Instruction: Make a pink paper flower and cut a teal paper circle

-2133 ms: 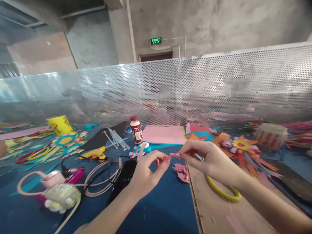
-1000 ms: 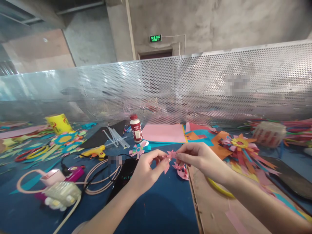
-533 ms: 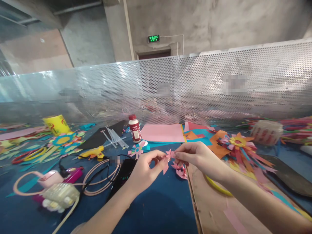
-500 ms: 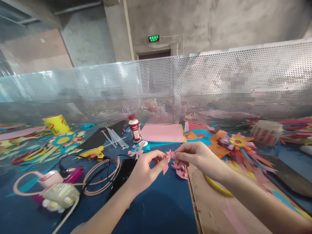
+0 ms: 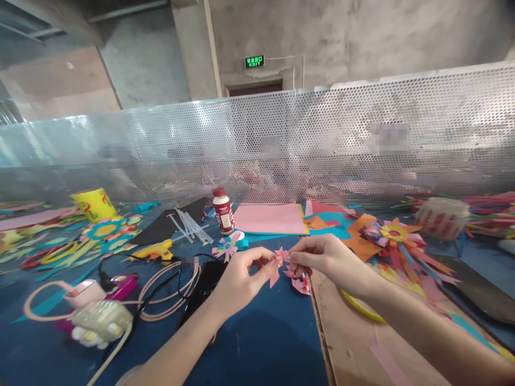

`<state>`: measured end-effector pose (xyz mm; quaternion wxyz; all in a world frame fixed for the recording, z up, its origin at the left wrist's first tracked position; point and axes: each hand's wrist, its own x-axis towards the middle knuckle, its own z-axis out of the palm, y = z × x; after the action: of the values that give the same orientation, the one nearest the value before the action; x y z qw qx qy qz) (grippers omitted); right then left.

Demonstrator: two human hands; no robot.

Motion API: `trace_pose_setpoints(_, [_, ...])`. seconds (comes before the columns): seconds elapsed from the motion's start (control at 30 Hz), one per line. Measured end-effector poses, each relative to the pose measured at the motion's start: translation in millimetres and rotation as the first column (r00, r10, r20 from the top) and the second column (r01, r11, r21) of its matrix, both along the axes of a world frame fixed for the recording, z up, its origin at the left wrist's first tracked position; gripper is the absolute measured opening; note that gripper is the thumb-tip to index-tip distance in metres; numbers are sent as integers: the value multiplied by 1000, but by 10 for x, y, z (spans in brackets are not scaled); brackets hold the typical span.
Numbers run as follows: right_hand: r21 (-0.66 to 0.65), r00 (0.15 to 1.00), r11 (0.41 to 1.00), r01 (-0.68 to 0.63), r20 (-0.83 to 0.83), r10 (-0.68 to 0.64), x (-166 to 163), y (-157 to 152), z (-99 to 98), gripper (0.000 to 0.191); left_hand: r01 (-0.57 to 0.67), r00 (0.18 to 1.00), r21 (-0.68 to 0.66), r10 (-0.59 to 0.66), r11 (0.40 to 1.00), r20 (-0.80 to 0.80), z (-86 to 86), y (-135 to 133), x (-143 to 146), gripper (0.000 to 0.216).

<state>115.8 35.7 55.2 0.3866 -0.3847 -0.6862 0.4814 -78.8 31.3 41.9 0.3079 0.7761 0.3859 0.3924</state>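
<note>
Between my two hands is a small pink folded paper piece (image 5: pixel 280 254) with pointed petals, held above the table. My left hand (image 5: pixel 251 279) pinches it from the left between thumb and fingers, and a pink paper tail hangs below the fingertips. From the right, my right hand (image 5: pixel 324 260) has its thumb and fingers pressed together at the edge of the same piece. More pink folded paper (image 5: pixel 301 284) lies just under the right fingertips, partly hidden. A pink and white paper flower (image 5: pixel 227 246) rests beyond my left hand.
A red-capped bottle (image 5: pixel 222 212) stands before pink paper sheets (image 5: pixel 267 219). On the left are a yellow glue gun (image 5: pixel 155 250), scissors (image 5: pixel 58 254), coiled cables and a power strip. A large paper flower (image 5: pixel 394 233) lies right. A perforated metal screen (image 5: pixel 193 145) runs behind.
Almost nothing differs. Both hands keep their pinch on the pink paper piece, and the view has shifted very slightly.
</note>
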Motion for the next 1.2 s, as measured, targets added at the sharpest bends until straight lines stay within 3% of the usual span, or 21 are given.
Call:
trace_pose_setpoints(0.33, [61, 998, 998, -14, 68, 10, -11, -7, 12, 29, 11, 1000, 43, -10, 999, -15, 32, 3, 20, 26])
trace_pose_setpoints(0.47, [142, 991, 988, 60, 106, -76, -45, -35, -8, 27, 3, 999, 62, 0, 998, -40, 59, -14, 20, 24])
trace_pose_setpoints(0.6, [379, 980, 918, 116, 106, -168, -61, -55, -19, 19, -6, 997, 111, 14, 994, -70, 86, -31, 8, 24])
trace_pose_setpoints(0.73, [544, 980, 837, 61, 125, -153, -34, -52, 5, 9, -40, 993, 207, 63, 977, -104, 87, -35, -6, 20])
trace_pose_setpoints(0.93, [637, 978, 771, -20, 174, -118, 10, -40, 27, 8, -26, 993, 433, 72, 901, -90, 47, -14, -27, 11])
trace_pose_setpoints(1.2, [712, 969, 700, -42, 200, -145, 9, -39, -27, 11, 10, 985, 519, 80, 855, -151, 34, -5, -42, 11])
